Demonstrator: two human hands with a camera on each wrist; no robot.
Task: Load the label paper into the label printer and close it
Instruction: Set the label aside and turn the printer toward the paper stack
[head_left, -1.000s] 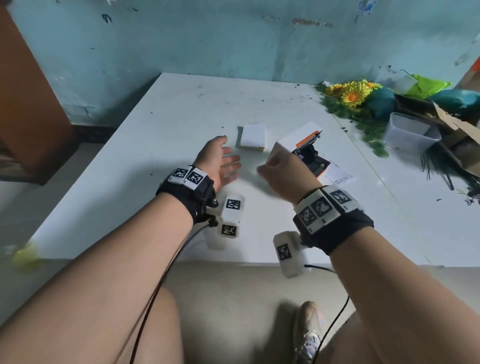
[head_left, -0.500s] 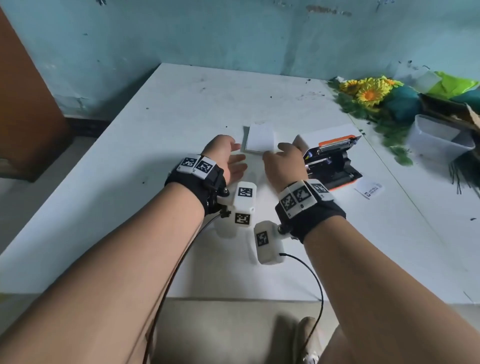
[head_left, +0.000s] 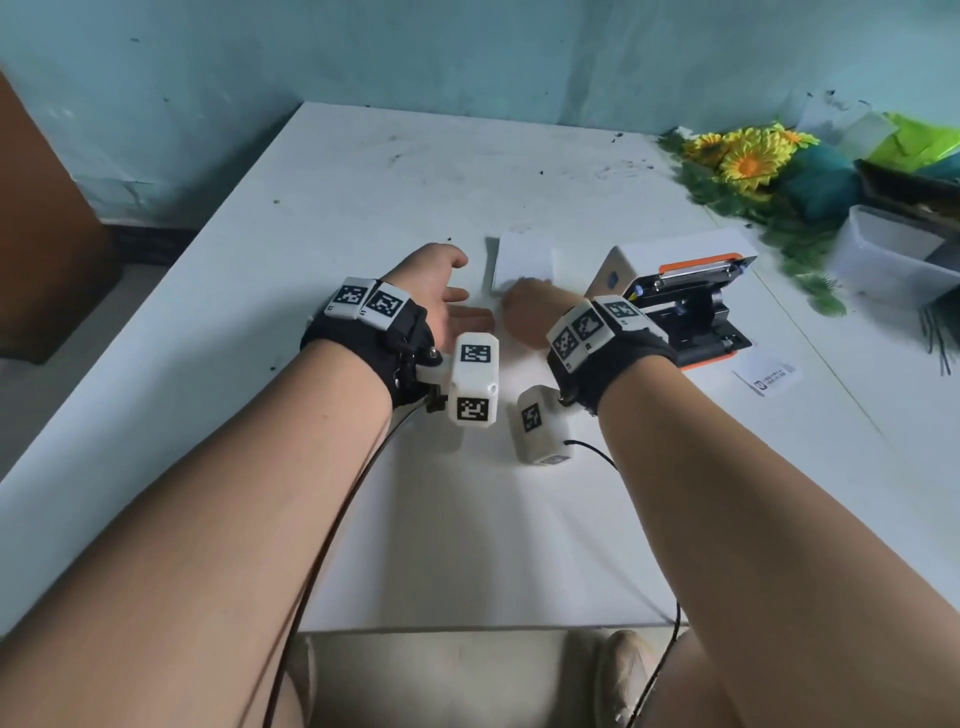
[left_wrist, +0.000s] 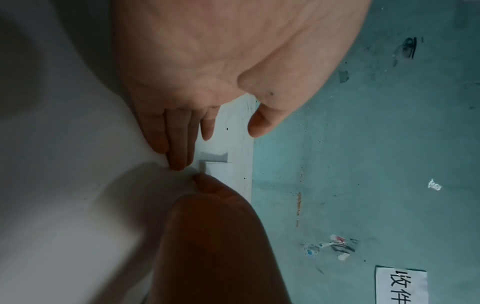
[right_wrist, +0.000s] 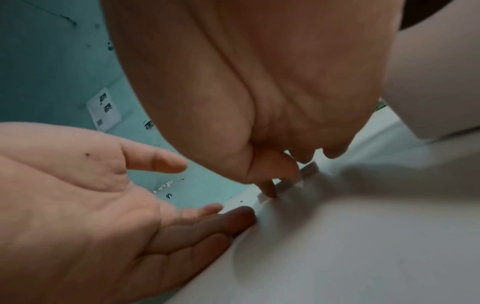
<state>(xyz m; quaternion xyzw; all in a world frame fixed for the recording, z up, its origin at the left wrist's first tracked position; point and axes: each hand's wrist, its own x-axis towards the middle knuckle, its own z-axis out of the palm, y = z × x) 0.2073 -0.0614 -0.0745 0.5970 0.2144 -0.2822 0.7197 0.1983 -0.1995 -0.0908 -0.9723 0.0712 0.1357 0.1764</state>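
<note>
Both hands have pushed forward over the past second, and the right hand (head_left: 530, 312), which hung short of the printer, now has its fingertips (right_wrist: 270, 192) down at the near edge of the label paper (head_left: 522, 260). That white stack lies flat on the white bench (head_left: 363, 208) at centre frame in the head view, just left of the label printer (head_left: 691, 296). The printer sits open at right of centre, its orange-trimmed lid raised and the black paper bay exposed. In the right wrist view the right hand's grip is narrow: thumb and forefinger curve down toward the stack's edge, but whether they have closed on it cannot be told. The left hand (head_left: 441, 296) rests on its edge on the bench just left of the stack, its grip wide, palm turned inward and fingers (left_wrist: 179, 152) straight, holding nothing. A small printed card (head_left: 769, 376) lies on the bench at the lower right of the printer. Yellow artificial flowers (head_left: 748, 156) and a clear plastic tub (head_left: 883, 260) fill the upper right corner.
</note>
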